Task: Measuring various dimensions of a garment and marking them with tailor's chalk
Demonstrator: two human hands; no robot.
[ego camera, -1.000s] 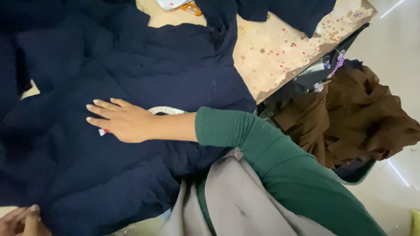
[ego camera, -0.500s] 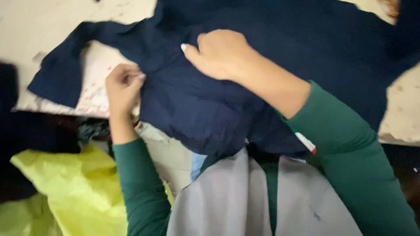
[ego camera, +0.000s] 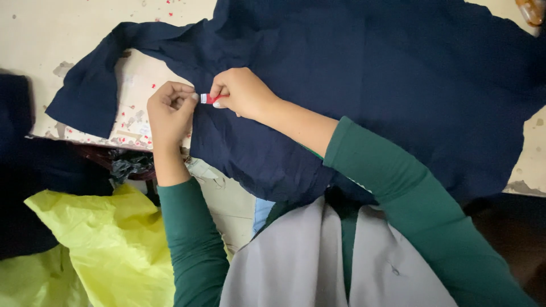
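A dark navy garment (ego camera: 364, 74) lies spread over a worn, paint-flecked table (ego camera: 68, 34), one sleeve (ego camera: 96, 85) stretching to the left. My left hand (ego camera: 169, 109) and my right hand (ego camera: 242, 91) meet at the garment's left edge. Between their fingertips they pinch a small red and white tag (ego camera: 207, 99) against the navy cloth. Both arms wear green sleeves, and a grey vest fills the bottom of the view.
A yellow plastic bag (ego camera: 96, 244) lies below the table's left edge. More dark cloth (ego camera: 23, 165) hangs at the far left. The table's front edge runs just under my left wrist. An orange object (ego camera: 532, 11) shows at the top right corner.
The view has swung left across the garment. My right hand left its flat rest on the cloth, and both hands came together on the small tag.
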